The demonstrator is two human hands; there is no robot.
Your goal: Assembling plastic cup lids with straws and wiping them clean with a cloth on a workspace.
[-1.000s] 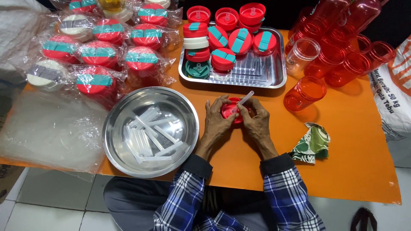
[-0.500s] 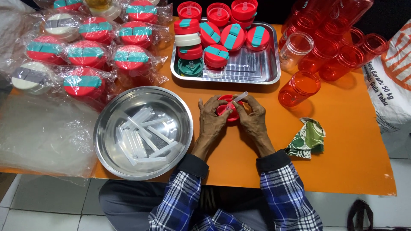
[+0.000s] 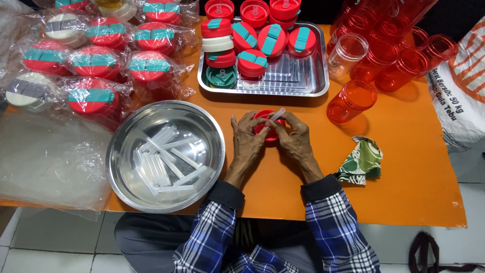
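Left hand (image 3: pixel 248 139) and right hand (image 3: pixel 294 140) grip a red lid (image 3: pixel 266 126) with a clear straw (image 3: pixel 275 116).

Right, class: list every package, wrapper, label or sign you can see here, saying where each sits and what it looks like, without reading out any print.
Clear plastic bags, top left of the orange table: each wraps a round red lid with a teal strap; a few lids are white.
Loose clear plastic sheet, left edge: flat, see-through, crinkled.
White sack, right edge: orange pattern, dark print.
No screens or signs.
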